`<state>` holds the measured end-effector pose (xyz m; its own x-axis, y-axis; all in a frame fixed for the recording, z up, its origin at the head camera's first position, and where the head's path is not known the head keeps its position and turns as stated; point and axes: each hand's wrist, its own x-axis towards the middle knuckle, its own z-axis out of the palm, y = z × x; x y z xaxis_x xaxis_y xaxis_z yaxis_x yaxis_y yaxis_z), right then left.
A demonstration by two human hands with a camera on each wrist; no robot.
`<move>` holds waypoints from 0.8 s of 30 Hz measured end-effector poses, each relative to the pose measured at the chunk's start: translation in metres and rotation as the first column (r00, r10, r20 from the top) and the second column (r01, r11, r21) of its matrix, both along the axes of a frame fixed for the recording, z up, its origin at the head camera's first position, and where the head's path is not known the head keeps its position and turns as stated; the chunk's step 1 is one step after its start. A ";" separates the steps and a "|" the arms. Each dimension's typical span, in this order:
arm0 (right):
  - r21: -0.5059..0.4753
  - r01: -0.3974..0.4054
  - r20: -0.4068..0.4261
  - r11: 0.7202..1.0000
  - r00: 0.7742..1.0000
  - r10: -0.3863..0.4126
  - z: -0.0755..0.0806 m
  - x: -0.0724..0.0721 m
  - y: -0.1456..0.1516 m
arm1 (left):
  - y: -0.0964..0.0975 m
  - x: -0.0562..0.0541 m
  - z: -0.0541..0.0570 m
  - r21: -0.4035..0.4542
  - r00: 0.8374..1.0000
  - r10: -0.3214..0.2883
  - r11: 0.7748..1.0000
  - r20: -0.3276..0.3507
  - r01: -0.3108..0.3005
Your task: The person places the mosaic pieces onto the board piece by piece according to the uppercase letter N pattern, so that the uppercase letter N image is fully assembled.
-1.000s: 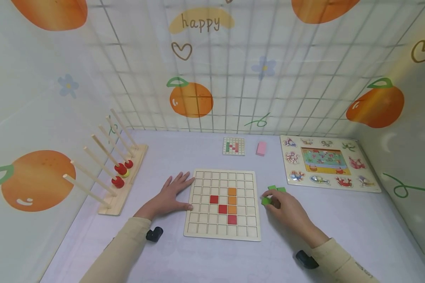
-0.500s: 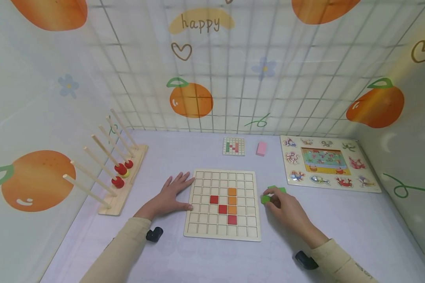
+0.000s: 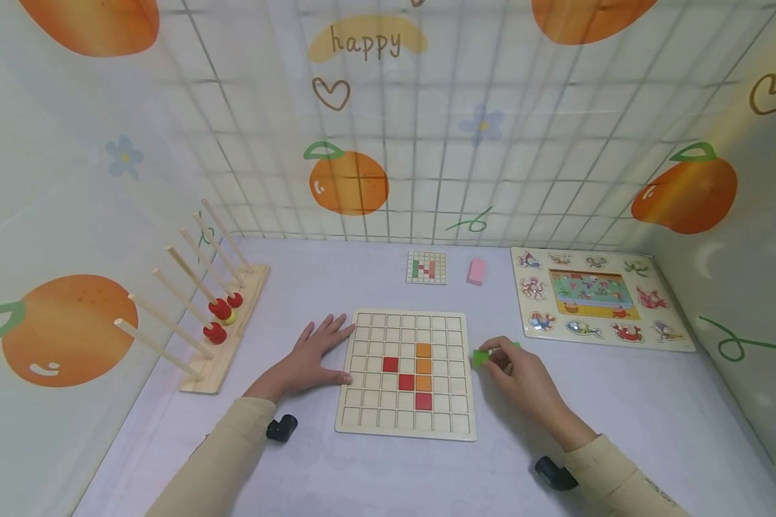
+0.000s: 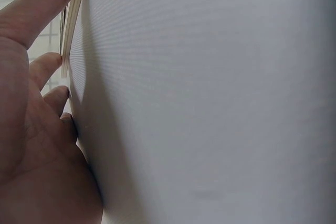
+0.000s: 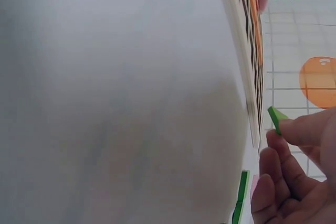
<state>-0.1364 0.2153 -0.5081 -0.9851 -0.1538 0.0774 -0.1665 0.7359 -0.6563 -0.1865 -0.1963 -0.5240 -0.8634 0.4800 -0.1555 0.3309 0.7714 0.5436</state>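
Note:
A wooden grid board point(image 3: 375, 409) lies in the middle of the table in the head view. Orange tiles point(image 3: 424, 365) and red tiles point(image 3: 406, 382) sit in some of its squares. My left hand point(image 3: 307, 362) rests at the board's left edge, fingers spread, thumb and a fingertip touching the rim in the left wrist view. Just off the board's right edge, my right hand point(image 3: 524, 373) pinches a green tile point(image 5: 275, 119) between thumb and finger, held tilted above the table. Other green tiles point(image 5: 241, 195) lie on the table beneath that hand, mostly hidden by it in the head view.
Behind the board are a small pattern card point(image 3: 427, 267) and a pink block point(image 3: 476, 272). A sea-animal puzzle board point(image 3: 582, 334) lies at the back right. To the left stands a wooden peg rack point(image 3: 233, 355) with upright pegs, red beads and a yellow one.
My right hand has lifted the green tile slightly and brought it a little towards the board's right edge. The left hand has stayed in place.

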 end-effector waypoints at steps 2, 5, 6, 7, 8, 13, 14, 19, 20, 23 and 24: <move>-0.011 0.002 0.002 1.000 1.000 -0.002 0.001 -0.001 -0.001 | 0.000 0.000 0.000 0.006 1.000 -0.001 1.000 0.003 0.000; -0.013 0.006 0.016 1.000 1.000 -0.006 0.002 -0.002 -0.004 | 0.000 0.000 0.001 0.013 1.000 -0.002 1.000 0.009 0.002; -0.013 0.008 0.024 1.000 1.000 -0.007 0.002 -0.002 -0.005 | 0.000 0.000 0.001 0.015 1.000 -0.001 1.000 0.012 0.001; -0.014 0.009 0.030 1.000 1.000 -0.009 0.003 -0.002 -0.006 | 0.000 0.000 0.001 0.013 1.000 -0.002 1.000 0.012 0.002; -0.016 0.011 0.036 1.000 0.999 -0.010 0.004 -0.002 -0.008 | -0.001 0.001 0.001 0.013 1.000 -0.003 1.000 0.012 0.003; -0.033 0.003 0.044 0.999 0.999 -0.001 0.006 -0.003 -0.014 | 0.000 0.001 0.001 0.007 1.000 -0.001 1.000 0.013 0.001; -0.039 -0.002 0.041 0.999 0.999 0.004 0.006 -0.004 -0.015 | 0.000 0.001 0.001 0.009 1.000 0.000 1.000 0.013 0.000; -0.062 -0.038 0.021 0.997 0.999 0.040 0.007 -0.006 -0.022 | 0.000 0.001 0.003 0.013 1.000 0.000 1.000 0.015 0.000; -0.063 -0.043 0.019 0.997 0.999 0.044 0.007 -0.006 -0.023 | 0.000 0.001 0.003 0.014 1.000 0.000 1.000 0.015 0.000; -0.060 -0.049 0.023 0.997 0.998 0.050 0.007 -0.008 -0.028 | 0.000 0.002 0.004 0.014 1.000 0.002 1.000 0.014 -0.003; -0.061 -0.049 0.027 0.997 0.998 0.050 0.007 -0.009 -0.030 | 0.000 0.002 0.004 0.014 1.000 0.003 1.000 0.014 -0.003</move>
